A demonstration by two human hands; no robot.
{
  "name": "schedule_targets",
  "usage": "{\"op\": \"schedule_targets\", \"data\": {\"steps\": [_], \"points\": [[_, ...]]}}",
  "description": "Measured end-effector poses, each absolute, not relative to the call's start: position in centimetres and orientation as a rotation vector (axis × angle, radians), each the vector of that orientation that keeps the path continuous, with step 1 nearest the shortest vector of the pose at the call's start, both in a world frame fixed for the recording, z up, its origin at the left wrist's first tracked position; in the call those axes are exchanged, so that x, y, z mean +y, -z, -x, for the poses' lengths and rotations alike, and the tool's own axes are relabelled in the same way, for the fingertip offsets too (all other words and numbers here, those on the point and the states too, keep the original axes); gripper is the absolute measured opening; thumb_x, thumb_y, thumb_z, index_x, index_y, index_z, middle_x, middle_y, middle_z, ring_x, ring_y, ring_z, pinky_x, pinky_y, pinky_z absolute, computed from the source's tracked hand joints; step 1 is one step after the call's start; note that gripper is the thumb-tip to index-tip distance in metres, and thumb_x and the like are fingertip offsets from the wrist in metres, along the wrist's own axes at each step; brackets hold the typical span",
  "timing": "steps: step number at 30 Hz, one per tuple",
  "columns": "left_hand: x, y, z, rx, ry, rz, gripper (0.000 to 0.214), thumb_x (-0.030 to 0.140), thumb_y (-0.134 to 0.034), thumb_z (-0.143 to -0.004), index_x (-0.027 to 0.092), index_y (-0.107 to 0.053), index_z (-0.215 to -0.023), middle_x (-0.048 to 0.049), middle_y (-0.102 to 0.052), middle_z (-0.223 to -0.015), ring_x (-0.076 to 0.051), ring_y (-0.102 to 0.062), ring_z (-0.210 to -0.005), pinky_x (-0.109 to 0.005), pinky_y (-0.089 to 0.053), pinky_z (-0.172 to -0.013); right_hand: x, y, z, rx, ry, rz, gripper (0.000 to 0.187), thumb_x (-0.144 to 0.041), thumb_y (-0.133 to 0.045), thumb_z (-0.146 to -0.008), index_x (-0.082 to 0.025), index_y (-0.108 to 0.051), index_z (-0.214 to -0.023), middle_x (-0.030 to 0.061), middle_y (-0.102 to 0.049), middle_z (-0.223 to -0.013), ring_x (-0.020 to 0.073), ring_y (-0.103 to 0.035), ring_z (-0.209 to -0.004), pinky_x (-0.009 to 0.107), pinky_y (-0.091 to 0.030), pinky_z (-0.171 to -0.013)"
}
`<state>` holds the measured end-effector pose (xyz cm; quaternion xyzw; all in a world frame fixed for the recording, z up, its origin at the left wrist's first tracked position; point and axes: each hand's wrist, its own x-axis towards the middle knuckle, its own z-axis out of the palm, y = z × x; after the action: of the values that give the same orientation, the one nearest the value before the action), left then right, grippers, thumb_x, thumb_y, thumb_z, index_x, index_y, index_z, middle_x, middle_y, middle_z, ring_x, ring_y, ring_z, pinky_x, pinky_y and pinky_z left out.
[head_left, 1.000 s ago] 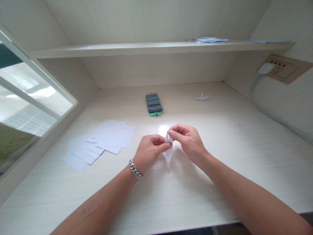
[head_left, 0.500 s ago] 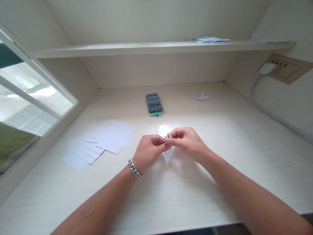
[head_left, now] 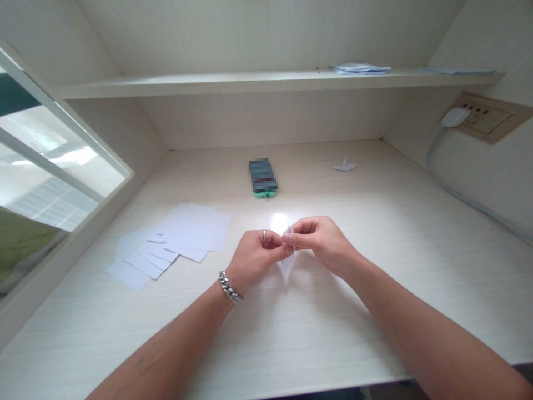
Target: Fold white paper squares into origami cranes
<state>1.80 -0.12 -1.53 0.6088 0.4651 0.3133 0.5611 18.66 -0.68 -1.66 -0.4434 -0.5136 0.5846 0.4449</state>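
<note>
A small piece of folded white paper is pinched between both hands above the desk, one pointed end hanging down. My left hand, with a ring and a chain bracelet, grips it from the left. From the right, my right hand pinches its upper part between thumb and fingers. The fingers cover much of the paper, so its full shape is hidden. A finished-looking white paper crane rests farther back on the right.
Loose white paper sheets lie fanned out at left. A pixelated dark object with a green end lies behind the hands. Papers sit on the shelf. A white plug with its cable is in the right wall socket.
Both hands have shifted very slightly, and the folded paper has turned a little between the fingers. Its upper tips show less now. Everything else stays put.
</note>
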Motion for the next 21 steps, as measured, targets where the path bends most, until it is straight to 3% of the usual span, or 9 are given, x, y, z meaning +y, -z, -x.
{"op": "schedule_targets", "data": {"steps": [21], "points": [[-0.3, 1.51, -1.94, 1.109, -0.712, -1.428, 0.019, 0.028, -0.075, -0.067, 0.015, -0.063, -0.059, 0.0029, -0.057, -0.057, -0.009, -0.045, -0.054, -0.024, -0.033, -0.054, -0.72, 1.19, -18.39, -1.122, -1.434, 1.154, 0.016, -0.026, -0.082, -0.059, -0.014, -0.072, -0.063, 0.0042, -0.068, -0.065, 0.0149, -0.058, -0.063, 0.029, -0.042, -0.061]]}}
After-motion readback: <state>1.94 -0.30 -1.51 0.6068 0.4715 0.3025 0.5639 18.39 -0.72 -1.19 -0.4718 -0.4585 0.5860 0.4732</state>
